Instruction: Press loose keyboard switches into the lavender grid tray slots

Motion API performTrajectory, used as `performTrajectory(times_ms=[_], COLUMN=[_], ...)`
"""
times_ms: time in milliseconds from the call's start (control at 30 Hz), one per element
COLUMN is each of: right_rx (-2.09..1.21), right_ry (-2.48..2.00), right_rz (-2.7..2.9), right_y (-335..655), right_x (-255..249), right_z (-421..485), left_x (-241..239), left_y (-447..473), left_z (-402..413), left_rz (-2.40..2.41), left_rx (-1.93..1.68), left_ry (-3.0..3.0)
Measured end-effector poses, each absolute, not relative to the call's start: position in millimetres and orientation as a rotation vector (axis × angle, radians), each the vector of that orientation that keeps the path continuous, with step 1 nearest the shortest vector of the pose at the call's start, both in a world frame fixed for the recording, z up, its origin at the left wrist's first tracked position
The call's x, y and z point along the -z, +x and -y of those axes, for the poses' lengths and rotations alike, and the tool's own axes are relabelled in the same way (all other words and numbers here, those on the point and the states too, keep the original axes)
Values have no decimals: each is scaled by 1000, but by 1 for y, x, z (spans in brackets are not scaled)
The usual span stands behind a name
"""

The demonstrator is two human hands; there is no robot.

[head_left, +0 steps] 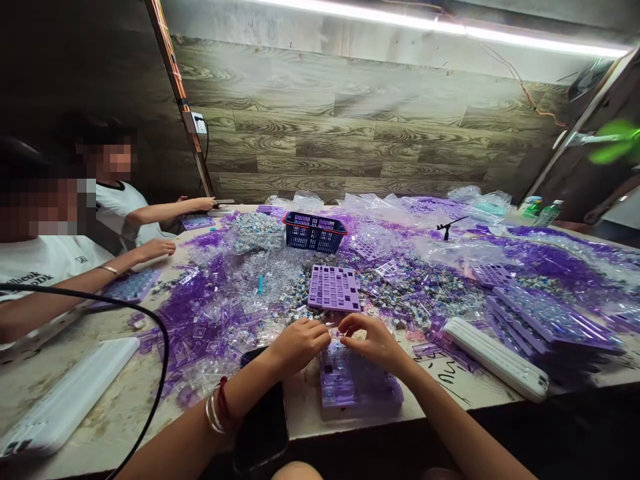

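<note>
On the near table edge lies a purple keyboard-like plate (357,387) under a clear-looking layer, with small parts set in it. Over its far edge, my left hand (300,343) has its fingers curled together; whatever they grip is hidden. Close beside it, my right hand (373,340) bends thumb and index finger into a pinch at the same edge, on something too small to name. Just beyond both hands, a lilac plate with square cutouts (333,287) rests on the loose parts. A black phone (263,420) lies partly under my left forearm.
Purple and clear plastic pieces (200,327) and small switch-like parts (425,287) cover the table. Behind stands a dark basket (315,233). Filled purple plates (550,320) are stacked right, near a white bar (495,357). A black cable (163,347) crosses left. Two people work at left.
</note>
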State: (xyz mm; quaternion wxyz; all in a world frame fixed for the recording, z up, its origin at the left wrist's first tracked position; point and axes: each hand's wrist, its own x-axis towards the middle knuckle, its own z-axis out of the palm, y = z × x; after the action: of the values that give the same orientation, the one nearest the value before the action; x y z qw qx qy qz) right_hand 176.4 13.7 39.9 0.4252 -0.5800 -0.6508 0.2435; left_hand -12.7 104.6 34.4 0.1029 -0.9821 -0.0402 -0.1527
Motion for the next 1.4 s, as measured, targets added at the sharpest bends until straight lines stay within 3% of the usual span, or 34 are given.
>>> performTrajectory(times_ms=[700, 1100, 1400], right_rx=[-634, -532, -493], right_ry=[-1424, -1460, -1410], right_rz=[1604, 1679, 1757], right_y=[178, 169, 157], right_x=[-39, -39, -33], right_z=[-14, -13, -16], left_x=[-29, -39, -39], left_y=[-11, -17, -18], left_z=[-108, -105, -107], left_rz=[264, 569, 541], left_rx=[467, 807, 800], left_ry=[-3102, -3389, -3501])
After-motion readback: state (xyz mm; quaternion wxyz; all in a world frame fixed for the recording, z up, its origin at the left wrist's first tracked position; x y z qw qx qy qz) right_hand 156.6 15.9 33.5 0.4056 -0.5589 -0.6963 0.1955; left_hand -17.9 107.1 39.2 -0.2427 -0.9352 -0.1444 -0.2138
